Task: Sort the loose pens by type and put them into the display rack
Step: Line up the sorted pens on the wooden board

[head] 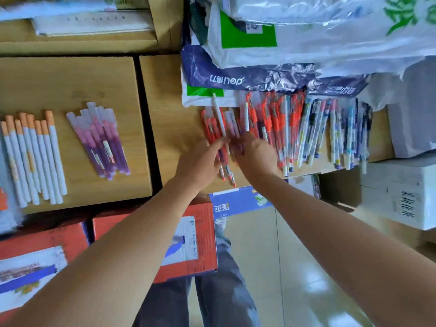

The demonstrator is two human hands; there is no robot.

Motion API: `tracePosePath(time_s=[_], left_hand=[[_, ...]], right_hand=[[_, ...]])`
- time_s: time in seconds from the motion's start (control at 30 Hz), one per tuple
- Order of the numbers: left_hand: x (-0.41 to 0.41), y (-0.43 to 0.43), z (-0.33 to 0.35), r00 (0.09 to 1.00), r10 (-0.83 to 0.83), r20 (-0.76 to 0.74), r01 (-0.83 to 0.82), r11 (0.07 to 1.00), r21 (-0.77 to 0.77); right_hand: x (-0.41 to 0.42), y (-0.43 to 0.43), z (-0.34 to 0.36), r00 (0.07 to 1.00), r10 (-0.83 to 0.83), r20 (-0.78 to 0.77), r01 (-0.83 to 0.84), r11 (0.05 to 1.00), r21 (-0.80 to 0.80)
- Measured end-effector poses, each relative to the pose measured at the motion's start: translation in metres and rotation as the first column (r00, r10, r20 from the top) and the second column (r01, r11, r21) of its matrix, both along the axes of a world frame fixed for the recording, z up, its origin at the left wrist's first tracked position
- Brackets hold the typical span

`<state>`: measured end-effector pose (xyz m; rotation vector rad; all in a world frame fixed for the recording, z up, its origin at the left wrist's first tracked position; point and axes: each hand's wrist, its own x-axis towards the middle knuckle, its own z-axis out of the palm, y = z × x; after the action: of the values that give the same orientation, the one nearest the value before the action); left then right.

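Brightly and evenly lit, diffuse, without hard shadows. Pale glare on the glossy floor (pixel 313 284) at lower right and on the crumpled plastic bags (pixel 342 43) above. Dark only in the gap splitting the bench (pixel 70 86). Smeared by motion around the fingers (pixel 219 144) and the white pen (pixel 220 119) among them. Soft and streaky toward the left edge; visibly bowed at the corners by the wide lens.

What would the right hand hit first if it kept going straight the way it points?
Most likely the red pens: the right hand points up the table into that pile. Past them lies the blue bag. Its height above the pens is unclear.
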<state>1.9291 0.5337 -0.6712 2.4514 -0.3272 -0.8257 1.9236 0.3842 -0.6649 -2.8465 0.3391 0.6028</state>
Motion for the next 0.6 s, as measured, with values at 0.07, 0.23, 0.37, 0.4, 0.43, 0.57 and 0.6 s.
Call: tracePosePath(time_s=[0.07,0.23,0.37,0.4,0.43,0.57,0.6], left_hand=[[-0.001,0.005,0.001,0.998,-0.016,0.052,0.015,1.000,0.017],[-0.005,0.012,-0.001,0.999,0.019,0.039,-0.018,0.999,-0.031],[-0.004,0.009,-0.001,0.997,0.062,0.040,-0.059,0.996,-0.066],[-0.004,0.007,-0.001,0.996,0.083,0.036,-0.080,0.994,-0.077],[-0.004,0.007,-0.002,0.993,0.114,0.023,-0.111,0.989,-0.099],[-0.004,0.004,-0.005,0.951,0.300,-0.079,-0.310,0.923,-0.228],[-0.003,0.003,-0.004,0.923,0.358,-0.142,-0.384,0.883,-0.269]], right_hand=[[0.003,0.000,-0.002,1.000,0.019,0.009,-0.019,1.000,-0.012],[0.003,0.001,-0.008,0.999,0.006,-0.032,-0.005,1.000,0.020],[0.011,0.000,-0.010,0.995,-0.056,-0.077,0.067,0.987,0.144],[0.012,0.000,-0.009,0.994,-0.068,-0.085,0.081,0.982,0.169],[0.014,-0.001,-0.007,0.994,-0.074,-0.086,0.090,0.977,0.192],[0.015,-0.010,0.001,0.972,-0.228,-0.052,0.227,0.864,0.449],[0.015,-0.013,0.003,0.967,-0.248,-0.055,0.241,0.828,0.506]])
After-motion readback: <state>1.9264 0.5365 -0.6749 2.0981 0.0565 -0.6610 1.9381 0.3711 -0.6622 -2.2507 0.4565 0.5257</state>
